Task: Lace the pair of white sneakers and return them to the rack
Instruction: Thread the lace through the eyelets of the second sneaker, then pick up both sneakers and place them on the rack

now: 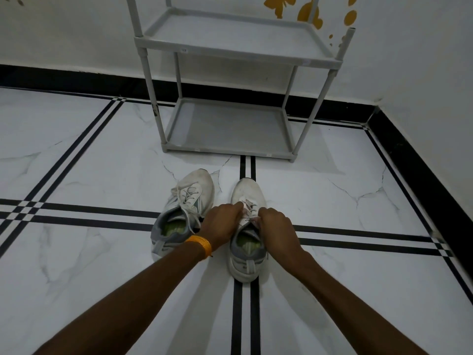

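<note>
Two white sneakers with grey collars stand side by side on the marble floor, toes pointing at the rack. The left sneaker (188, 201) leans a little, its laces loose over the tongue. Over the right sneaker (247, 193) both hands work. My left hand (222, 221), with an orange band on the wrist, pinches the lace (246, 204) at the left eyelets. My right hand (275, 224) pinches the lace at the right eyelets. The grey two-shelf rack (230, 147) stands just beyond the shoes, against the wall.
White marble floor (102, 162) with black inlay stripes runs all around. A black skirting (422, 160) borders the white walls at the back and right. Both rack shelves hold nothing. Yellow butterfly decals (309, 14) mark the wall behind.
</note>
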Demonstrator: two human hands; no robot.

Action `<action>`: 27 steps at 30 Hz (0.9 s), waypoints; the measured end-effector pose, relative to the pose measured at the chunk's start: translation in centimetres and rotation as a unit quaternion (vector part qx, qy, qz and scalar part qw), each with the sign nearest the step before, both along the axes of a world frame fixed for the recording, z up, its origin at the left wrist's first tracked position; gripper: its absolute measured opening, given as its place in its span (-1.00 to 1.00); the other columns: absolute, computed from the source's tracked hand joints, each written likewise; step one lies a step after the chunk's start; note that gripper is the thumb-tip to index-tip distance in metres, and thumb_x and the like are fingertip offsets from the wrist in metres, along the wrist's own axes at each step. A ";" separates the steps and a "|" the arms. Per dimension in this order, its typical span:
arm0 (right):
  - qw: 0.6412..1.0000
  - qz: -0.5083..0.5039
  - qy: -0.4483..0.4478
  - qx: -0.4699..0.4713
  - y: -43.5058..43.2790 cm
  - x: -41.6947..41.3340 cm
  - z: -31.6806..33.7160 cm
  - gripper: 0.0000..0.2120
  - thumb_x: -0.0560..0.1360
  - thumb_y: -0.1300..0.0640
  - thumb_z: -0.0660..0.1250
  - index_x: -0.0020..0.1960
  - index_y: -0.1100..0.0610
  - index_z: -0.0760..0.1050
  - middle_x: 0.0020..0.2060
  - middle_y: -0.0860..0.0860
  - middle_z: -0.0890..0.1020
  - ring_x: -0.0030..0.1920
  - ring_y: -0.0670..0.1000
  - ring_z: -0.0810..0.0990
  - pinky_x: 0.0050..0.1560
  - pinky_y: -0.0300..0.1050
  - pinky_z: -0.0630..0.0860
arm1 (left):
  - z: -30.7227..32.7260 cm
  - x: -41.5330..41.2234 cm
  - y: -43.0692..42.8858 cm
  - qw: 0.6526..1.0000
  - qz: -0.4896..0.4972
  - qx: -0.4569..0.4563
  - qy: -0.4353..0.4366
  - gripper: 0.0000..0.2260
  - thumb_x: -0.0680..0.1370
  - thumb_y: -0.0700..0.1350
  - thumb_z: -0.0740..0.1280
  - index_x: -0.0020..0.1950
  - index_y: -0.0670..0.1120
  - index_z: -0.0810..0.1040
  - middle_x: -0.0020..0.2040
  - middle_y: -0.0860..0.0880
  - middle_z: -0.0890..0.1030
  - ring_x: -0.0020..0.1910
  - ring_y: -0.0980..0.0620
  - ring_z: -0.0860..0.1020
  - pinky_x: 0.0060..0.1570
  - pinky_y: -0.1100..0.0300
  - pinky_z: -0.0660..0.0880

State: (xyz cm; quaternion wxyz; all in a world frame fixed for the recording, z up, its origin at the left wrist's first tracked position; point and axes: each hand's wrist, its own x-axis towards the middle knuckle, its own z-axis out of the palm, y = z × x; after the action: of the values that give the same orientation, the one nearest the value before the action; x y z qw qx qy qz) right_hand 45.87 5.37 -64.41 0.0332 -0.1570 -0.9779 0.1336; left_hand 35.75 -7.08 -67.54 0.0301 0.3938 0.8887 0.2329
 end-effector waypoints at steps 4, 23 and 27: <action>0.990 -0.036 0.061 -0.122 0.8 0.7 -1.0 -0.75 0.63 0.13 0.17 -0.17 0.18 0.48 -0.27 0.08 0.54 -0.26 0.06 0.52 -0.23 -0.13 0.40 | -0.6 0.2 -0.2 0.999 0.049 0.012 0.013 -0.67 0.66 0.03 0.08 -0.10 -0.13 0.51 -0.24 -0.18 0.65 -0.28 -0.18 0.59 -0.28 0.05 0.45; 0.966 -0.085 0.094 -0.227 0.4 1.2 -0.9 -0.80 0.62 0.17 0.21 -0.16 0.17 0.49 -0.23 0.19 0.63 -0.29 0.12 0.65 -0.21 0.04 0.63 | 0.6 0.4 0.5 0.994 0.071 -0.088 0.001 -0.68 0.61 0.03 0.13 -0.11 -0.13 0.56 -0.17 -0.18 0.67 -0.17 -0.18 0.61 -0.25 0.09 0.41; 0.989 -0.091 -0.012 -0.119 1.1 1.3 0.8 -0.54 0.51 -0.25 0.26 0.17 0.10 0.45 0.07 0.06 0.49 0.02 0.11 0.58 -0.13 -0.13 0.42 | 5.3 -0.8 -1.3 0.997 0.038 -0.054 0.029 -0.62 0.59 0.17 0.14 0.18 -0.10 0.48 0.06 -0.15 0.58 0.05 -0.17 0.54 -0.04 0.02 0.47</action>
State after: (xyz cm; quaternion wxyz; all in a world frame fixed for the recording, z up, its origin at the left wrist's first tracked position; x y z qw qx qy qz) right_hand 47.20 6.44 -63.63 0.0147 -0.2498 -0.9370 0.2438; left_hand 34.95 -8.34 -62.27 0.0170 0.3642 0.9148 0.1740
